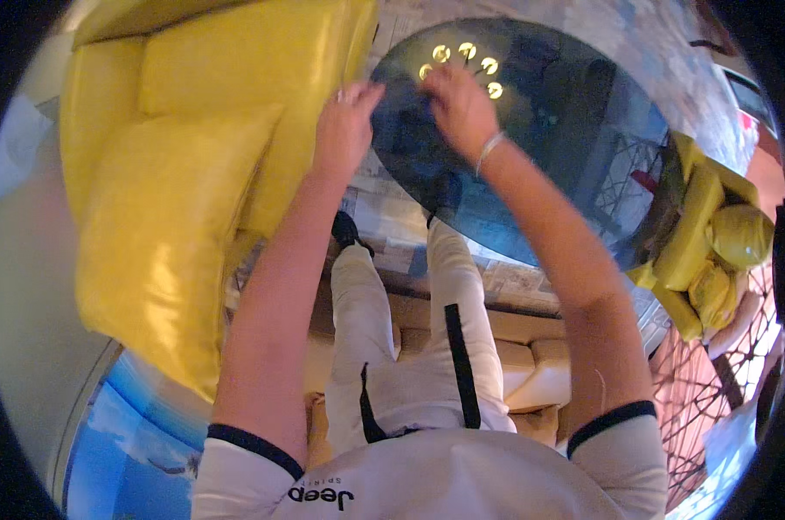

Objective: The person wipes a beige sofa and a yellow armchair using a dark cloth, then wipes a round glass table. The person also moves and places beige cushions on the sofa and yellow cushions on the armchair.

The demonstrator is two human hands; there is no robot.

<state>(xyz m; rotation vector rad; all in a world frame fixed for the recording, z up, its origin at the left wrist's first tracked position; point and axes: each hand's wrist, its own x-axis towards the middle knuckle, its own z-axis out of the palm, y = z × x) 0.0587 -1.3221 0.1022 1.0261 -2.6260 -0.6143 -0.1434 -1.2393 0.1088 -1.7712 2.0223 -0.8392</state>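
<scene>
My left hand [347, 123] is raised in front of the yellow armchair [236, 58], close to the left edge of the round dark glass table [561, 143]. A ring shows on one of its fingers, and the thumb and fingertips come near each other. My right hand [457, 104], with a bracelet at the wrist, is over the glass, its fingers bent inward. Both hands are blurred; no object can be made out in either, and whether the fingertips hold something small cannot be told. Lamp reflections shine in the glass beyond my right hand.
A large yellow cushion [171, 214] leans on the armchair at the left. Behind my legs is a tan sofa [522, 357]. Another yellow armchair [685, 227] with cushions stands at the right. My feet are on the patterned floor by the table.
</scene>
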